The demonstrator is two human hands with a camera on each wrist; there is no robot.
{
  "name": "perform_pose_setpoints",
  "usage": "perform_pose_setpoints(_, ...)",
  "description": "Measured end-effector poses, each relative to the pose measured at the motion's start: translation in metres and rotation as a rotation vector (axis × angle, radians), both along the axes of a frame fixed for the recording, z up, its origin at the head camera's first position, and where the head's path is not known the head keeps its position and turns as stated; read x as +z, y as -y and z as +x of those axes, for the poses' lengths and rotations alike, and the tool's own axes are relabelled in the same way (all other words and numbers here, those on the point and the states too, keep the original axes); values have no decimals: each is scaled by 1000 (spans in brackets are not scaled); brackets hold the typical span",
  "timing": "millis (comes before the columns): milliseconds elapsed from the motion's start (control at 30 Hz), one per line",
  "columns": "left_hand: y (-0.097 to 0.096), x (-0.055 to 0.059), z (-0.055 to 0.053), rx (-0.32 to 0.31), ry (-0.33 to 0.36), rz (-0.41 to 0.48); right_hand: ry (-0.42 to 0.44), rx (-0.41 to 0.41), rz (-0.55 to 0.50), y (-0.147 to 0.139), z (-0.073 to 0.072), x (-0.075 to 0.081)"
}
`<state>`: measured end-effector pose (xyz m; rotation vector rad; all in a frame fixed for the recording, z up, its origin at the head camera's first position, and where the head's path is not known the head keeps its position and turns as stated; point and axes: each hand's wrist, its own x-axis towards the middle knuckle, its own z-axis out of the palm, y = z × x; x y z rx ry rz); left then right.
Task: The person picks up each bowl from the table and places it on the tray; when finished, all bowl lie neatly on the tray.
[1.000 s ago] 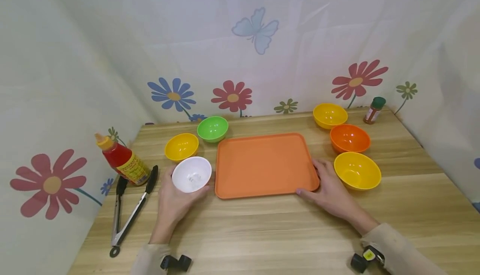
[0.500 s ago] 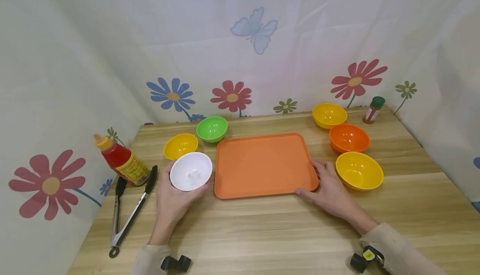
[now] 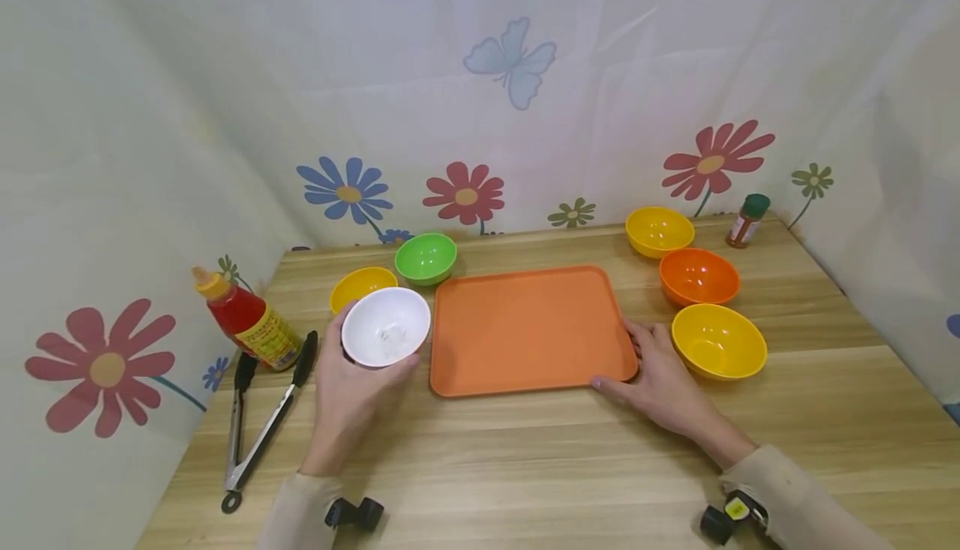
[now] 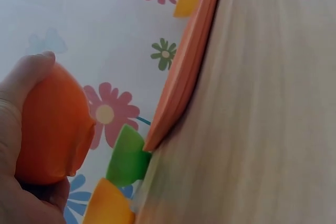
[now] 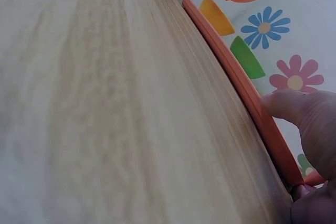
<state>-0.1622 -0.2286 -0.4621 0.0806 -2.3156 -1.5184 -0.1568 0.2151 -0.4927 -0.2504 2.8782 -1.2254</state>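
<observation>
My left hand (image 3: 356, 387) grips a bowl (image 3: 386, 327), white inside and orange outside, fingers and thumb on either side of it. In the left wrist view the bowl (image 4: 55, 127) hangs above the table, its orange outside showing. My right hand (image 3: 663, 383) holds the near right corner of an orange tray (image 3: 532, 329), thumb along the front edge and fingers at the right side. The right wrist view has the thumb (image 5: 294, 106) on the rim of the tray (image 5: 236, 77). The tray lies flat on the table with nothing on it.
Left of the tray stand a yellow bowl (image 3: 360, 285) and a green bowl (image 3: 426, 258). Farther left are a red sauce bottle (image 3: 251, 321) and tongs (image 3: 258, 442). On the right stand yellow (image 3: 660, 232), orange (image 3: 700, 277) and yellow bowls (image 3: 718, 342), plus a spice jar (image 3: 747, 221).
The left hand has raised the white-and-orange bowl off the table, and it now overlaps the yellow bowl behind it. The right hand has stayed at the tray's corner, and the tray has not moved.
</observation>
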Motion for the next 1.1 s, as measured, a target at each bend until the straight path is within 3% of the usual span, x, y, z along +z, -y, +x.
perform_pose_setpoints(200,-12,10,-15,-74,-41,53,-1,1,-9,0,0,-1)
perform_pose_setpoints(433,-35,19,-32,-116,-51,-10,2,-9,-5,0,1,0)
perform_pose_setpoints(700,-67,29,-57,-186,-49,9,-8,-22,-1,-1,0,0)
perform_pose_setpoints(1100,-116,31,-93,-313,-66,86,3,-27,-23,0,-2,-3)
